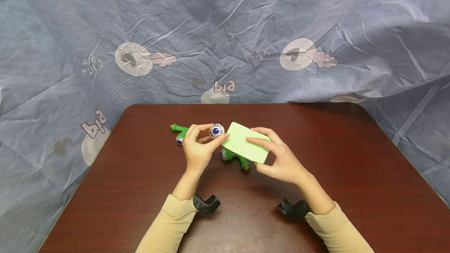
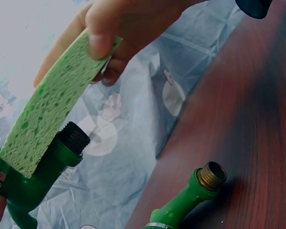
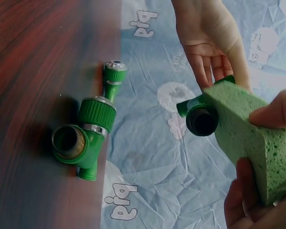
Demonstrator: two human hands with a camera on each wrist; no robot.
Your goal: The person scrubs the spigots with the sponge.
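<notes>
My left hand [image 1: 197, 149] grips a green plastic tap valve [image 2: 43, 183] by its knob end, above the table. In the head view its clear-rimmed knob with a blue centre [image 1: 216, 130] faces me. A black threaded inlet [image 2: 75, 137] sticks out of the body. In my right hand [image 1: 281, 158] is a light green rectangular sponge [image 1: 242, 141], held by its edges between thumb and fingers. The sponge lies right against the valve's body in the left wrist view. From the head, the sponge hides most of that valve.
Two more green valves lie on the dark red-brown table [image 1: 351, 167]. One valve [image 1: 243, 162] is below the sponge, its brass-coloured threaded end toward me; the other valve [image 1: 180, 128] is behind my left hand. A grey-blue printed sheet [image 1: 225, 30] hangs behind the table.
</notes>
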